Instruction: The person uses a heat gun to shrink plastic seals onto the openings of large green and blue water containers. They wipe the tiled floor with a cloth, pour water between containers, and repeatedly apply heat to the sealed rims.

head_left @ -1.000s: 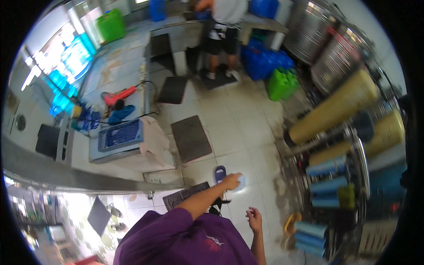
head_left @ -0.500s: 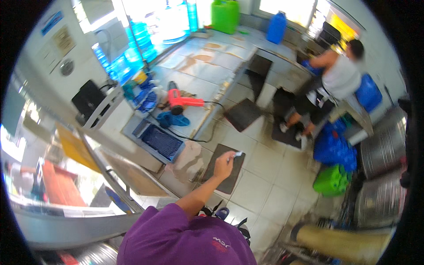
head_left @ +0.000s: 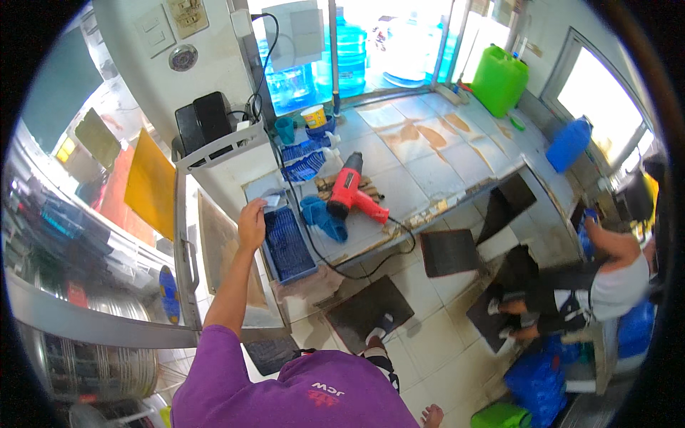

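My left hand (head_left: 251, 224) is closed on a small whitish, flat-looking piece (head_left: 272, 200), too small to tell its kind. It is at the back-left corner of a shallow grey-blue bin (head_left: 307, 271) with a dark blue ribbed inside. Low in the picture, my right hand (head_left: 432, 415) hangs beside my body, fingers apart and nothing seen in them. Right of the bin, a red heat gun (head_left: 347, 187) lies on the tiled counter (head_left: 428, 175) atop brown gloves or cloth (head_left: 369, 187). Blue crumpled cloth or gloves (head_left: 325, 217) lie between bin and heat gun.
A yellow tub (head_left: 313, 116) and a teal cup (head_left: 285, 130) stand behind. A black cord (head_left: 360, 274) loops off the counter edge. A green jug (head_left: 501, 80) and blue jug (head_left: 569, 145) stand farther along. Another person (head_left: 614, 285) works at right. Dark mats (head_left: 371, 310) lie on the floor.
My left hand, still holding the small whitish piece, has moved from over the floor mat to the bin's corner. The view has turned left and come nearer the counter. My right hand now shows.
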Demonstrator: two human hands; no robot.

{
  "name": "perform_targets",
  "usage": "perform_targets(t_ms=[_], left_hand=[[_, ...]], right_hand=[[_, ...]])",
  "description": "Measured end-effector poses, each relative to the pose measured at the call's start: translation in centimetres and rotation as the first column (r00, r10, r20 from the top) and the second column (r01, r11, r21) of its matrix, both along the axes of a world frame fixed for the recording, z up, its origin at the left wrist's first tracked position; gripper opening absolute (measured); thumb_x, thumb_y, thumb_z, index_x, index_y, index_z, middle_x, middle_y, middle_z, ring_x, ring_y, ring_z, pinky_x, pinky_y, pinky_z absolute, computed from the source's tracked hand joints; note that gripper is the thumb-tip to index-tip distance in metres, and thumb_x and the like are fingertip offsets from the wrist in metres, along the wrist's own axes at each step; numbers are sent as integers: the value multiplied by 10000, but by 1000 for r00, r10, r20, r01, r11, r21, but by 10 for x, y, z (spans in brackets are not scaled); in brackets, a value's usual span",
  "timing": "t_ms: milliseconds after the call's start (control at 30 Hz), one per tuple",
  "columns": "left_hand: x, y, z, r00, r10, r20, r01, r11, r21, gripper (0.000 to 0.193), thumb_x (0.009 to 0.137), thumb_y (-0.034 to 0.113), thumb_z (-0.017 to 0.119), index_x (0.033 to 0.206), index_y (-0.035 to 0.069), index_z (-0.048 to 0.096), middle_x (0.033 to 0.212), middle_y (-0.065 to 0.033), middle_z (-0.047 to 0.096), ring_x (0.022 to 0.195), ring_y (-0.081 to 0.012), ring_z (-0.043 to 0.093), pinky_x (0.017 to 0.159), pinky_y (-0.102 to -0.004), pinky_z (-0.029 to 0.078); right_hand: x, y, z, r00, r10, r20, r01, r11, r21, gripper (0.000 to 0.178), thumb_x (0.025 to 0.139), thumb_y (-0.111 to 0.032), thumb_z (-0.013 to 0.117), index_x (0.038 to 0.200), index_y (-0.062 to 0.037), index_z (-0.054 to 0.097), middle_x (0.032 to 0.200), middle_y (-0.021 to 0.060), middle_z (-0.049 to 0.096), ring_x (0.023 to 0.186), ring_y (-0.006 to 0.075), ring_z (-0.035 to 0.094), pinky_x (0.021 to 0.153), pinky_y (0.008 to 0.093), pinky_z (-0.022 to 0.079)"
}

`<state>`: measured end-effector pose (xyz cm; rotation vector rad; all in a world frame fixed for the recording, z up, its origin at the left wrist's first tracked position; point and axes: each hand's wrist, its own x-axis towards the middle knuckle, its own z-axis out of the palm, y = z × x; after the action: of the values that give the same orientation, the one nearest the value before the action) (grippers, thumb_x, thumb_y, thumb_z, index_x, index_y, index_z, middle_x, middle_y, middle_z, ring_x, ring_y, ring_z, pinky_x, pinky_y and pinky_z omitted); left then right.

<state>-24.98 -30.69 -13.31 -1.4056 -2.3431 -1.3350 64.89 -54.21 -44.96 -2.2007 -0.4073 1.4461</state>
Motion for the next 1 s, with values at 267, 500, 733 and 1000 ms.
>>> perform_targets(t_ms=[267,500,733,1000], left_hand=[[-5,31,8,982,72,-176,-151,859,-488,612,790,227,661,1392,148,580,1442,-158,561,1456,-406,383,1234,-588,184],[117,95,54,986,147,-74,-134,979,156,636,751,179,663,1349,-14,560,1380,-210,561,1316,-389,491,1172,-469,316],[328,259,19,902,-253,351,204,964,170,422,840,238,725,1182,18,612,1131,-149,649,1088,-312,617,980,-422,472],[392,455,4,758,-451,471,361,892,273,470,843,134,738,1266,26,565,1126,-135,658,1057,-275,632,943,-392,488]], right_hand=[[11,278,49,931,353,96,-362,928,92,190,971,-202,630,1101,-66,650,839,80,675,732,185,638,548,343,494],[-50,512,127,814,480,327,-580,700,416,251,956,-172,678,1149,-12,677,1033,109,727,912,190,691,825,337,554],[-218,692,279,544,677,496,-807,261,529,287,944,-153,701,1217,-65,683,999,100,733,887,182,703,791,334,560],[-316,823,373,116,725,679,-812,-324,485,289,953,-237,675,1189,-69,668,1052,151,716,956,334,705,850,432,563]])
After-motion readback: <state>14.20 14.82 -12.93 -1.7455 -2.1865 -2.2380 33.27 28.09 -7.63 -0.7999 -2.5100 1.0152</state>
